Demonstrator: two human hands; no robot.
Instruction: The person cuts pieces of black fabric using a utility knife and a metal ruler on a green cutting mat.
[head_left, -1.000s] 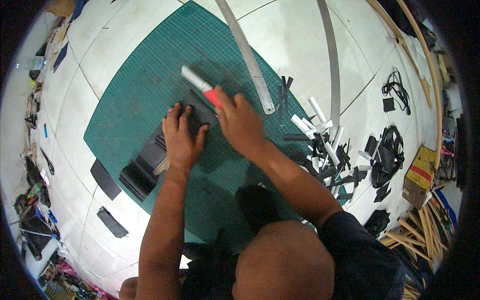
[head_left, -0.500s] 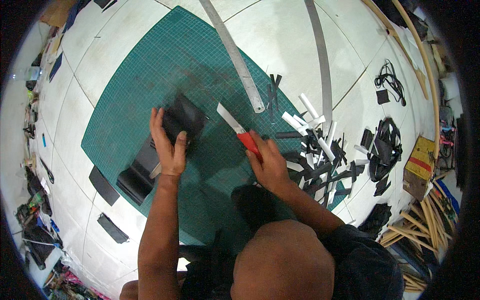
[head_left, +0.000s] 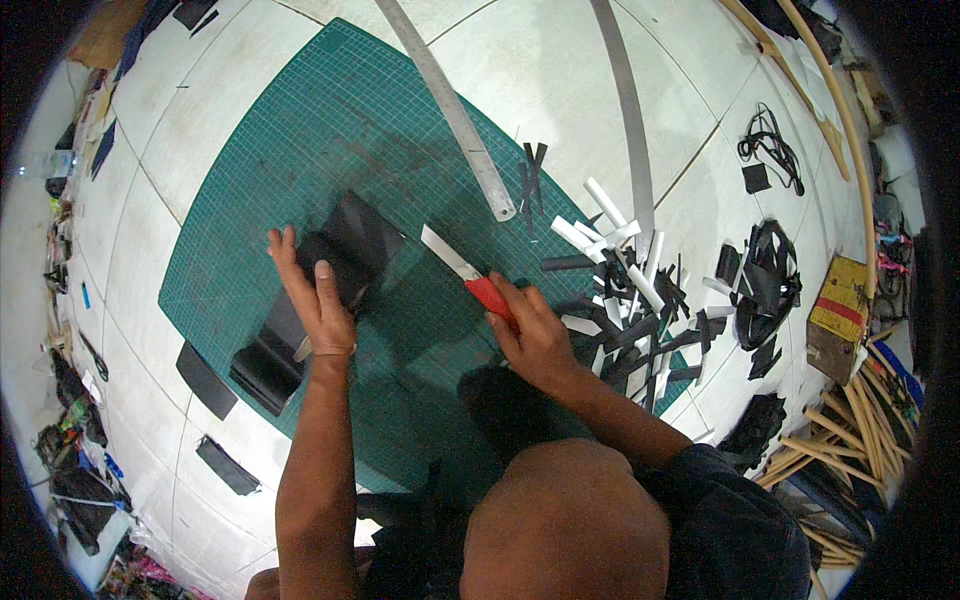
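Several black pieces (head_left: 366,230) lay on the cutting mat (head_left: 325,110)'s left half, their row slanting from its lower-left edge toward its centre. Nearer was the left hand (head_left: 318,312), thumb and fingers parted, gripping nothing visible, contact unclear; over the mat's middle the right hand (head_left: 536,342) clutched a red-handled knife (head_left: 488,295).

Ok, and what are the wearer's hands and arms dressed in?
The left hand and right hand are ungloved. The left forearm and right forearm look uncovered. A dark sleeve, near black or navy, covers the right upper arm; no left sleeve shows. I can't tell whether the left wrist has a band.
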